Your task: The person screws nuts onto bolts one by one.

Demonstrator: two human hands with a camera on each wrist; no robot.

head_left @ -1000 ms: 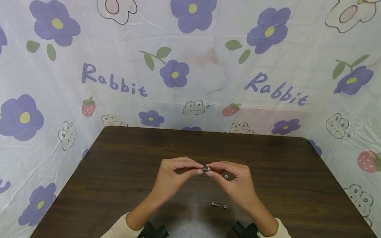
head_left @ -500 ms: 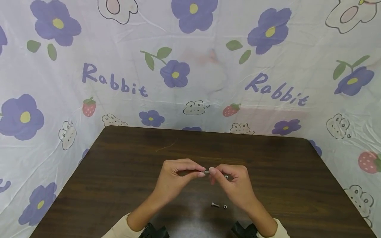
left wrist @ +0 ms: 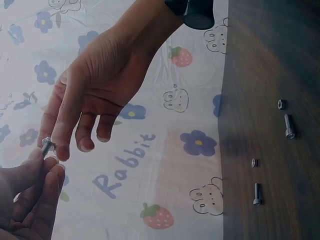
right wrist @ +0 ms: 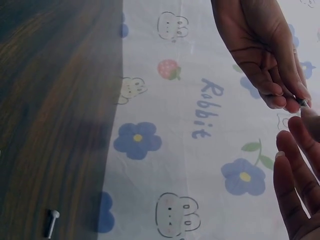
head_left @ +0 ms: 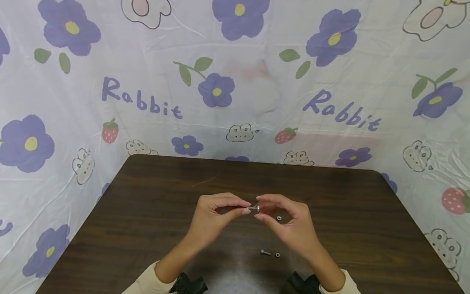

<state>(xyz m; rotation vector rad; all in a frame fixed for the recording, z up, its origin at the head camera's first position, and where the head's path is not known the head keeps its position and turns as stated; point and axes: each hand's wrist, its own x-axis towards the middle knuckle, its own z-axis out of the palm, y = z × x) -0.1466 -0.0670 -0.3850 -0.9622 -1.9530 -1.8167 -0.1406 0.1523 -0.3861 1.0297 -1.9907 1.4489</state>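
My left hand [head_left: 214, 216] pinches a small silver bolt [head_left: 253, 208] by its shank between thumb and fingertips, above the table. The bolt's wider end points right; in the left wrist view a ring-like, wider part of the bolt [left wrist: 48, 142] shows there. My right hand [head_left: 290, 222] is around that end, with thumb and forefinger parted above and below it. In the right wrist view the right hand [right wrist: 300, 175] has its other fingers spread, and the bolt is mostly hidden by fingertips.
On the dark wooden table [head_left: 147, 228] lie a loose bolt [head_left: 265, 252] and a nut [head_left: 277, 255], with another nut [head_left: 279, 218] beyond the right hand's thumb. The left wrist view shows a second loose bolt [left wrist: 257, 194]. A printed cloth [head_left: 235, 110] hangs around the table.
Half a second ago my right thumb and fingers closed over the bolt's end; now they are parted around it, and that end shows again. My left hand keeps its pinch.
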